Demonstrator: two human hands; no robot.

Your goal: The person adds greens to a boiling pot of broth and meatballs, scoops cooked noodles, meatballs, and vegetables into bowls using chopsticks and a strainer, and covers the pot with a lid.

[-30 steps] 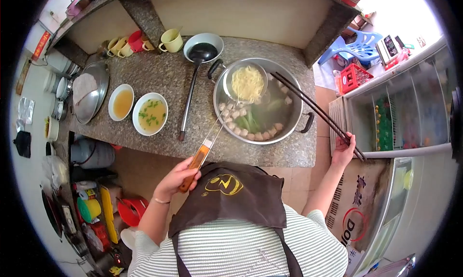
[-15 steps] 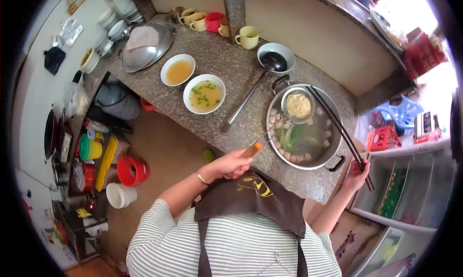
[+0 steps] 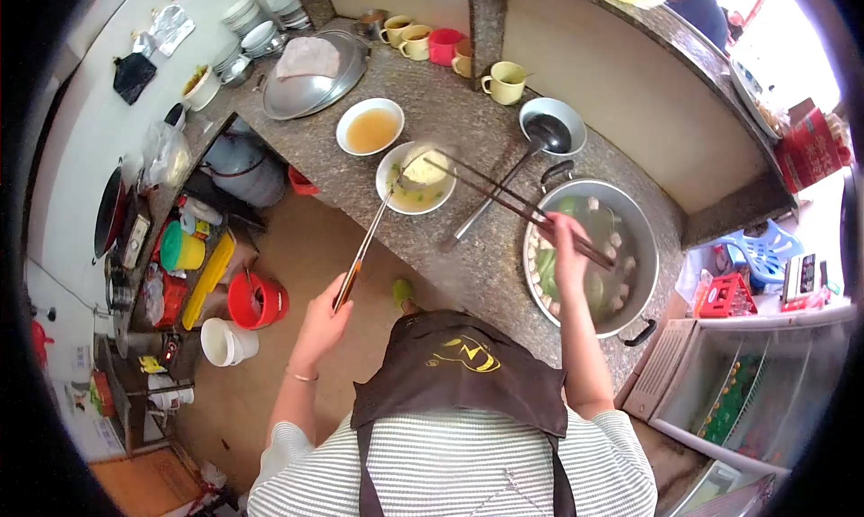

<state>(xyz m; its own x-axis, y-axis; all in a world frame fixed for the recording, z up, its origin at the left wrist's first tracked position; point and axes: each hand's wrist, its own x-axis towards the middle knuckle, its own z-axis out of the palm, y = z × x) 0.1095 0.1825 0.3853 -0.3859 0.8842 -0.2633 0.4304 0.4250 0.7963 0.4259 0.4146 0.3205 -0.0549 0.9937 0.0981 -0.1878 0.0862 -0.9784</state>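
My left hand [image 3: 322, 326] is wrapped round the wooden handle of a long wire strainer [image 3: 367, 240]. The strainer's basket, with pale noodles [image 3: 426, 169] in it, is over a white bowl [image 3: 382, 196] of broth with chopped green herbs. Long dark chopsticks [image 3: 507, 199] are gripped in my right hand [image 3: 568, 251]; their tips reach the noodles. Below and beside that hand stands a large metal pot [image 3: 654, 278] of cloudy liquid, with pale round pieces and green leaves. Whether the basket touches the broth I cannot tell.
Another bowl of broth [image 3: 372, 130] stands behind. A ladle [image 3: 490, 196] rests in a grey bowl [image 3: 576, 119]. Cups, including a yellow one [image 3: 506, 83], line the back wall. A metal lid [image 3: 310, 89] with a cloth lies at left. Buckets, including a red one [image 3: 258, 303], are on the floor.
The strainer with the noodles has moved left from over the pot to the herb broth bowl. My right hand has brought the chopsticks left from the pot's far side to the noodles.
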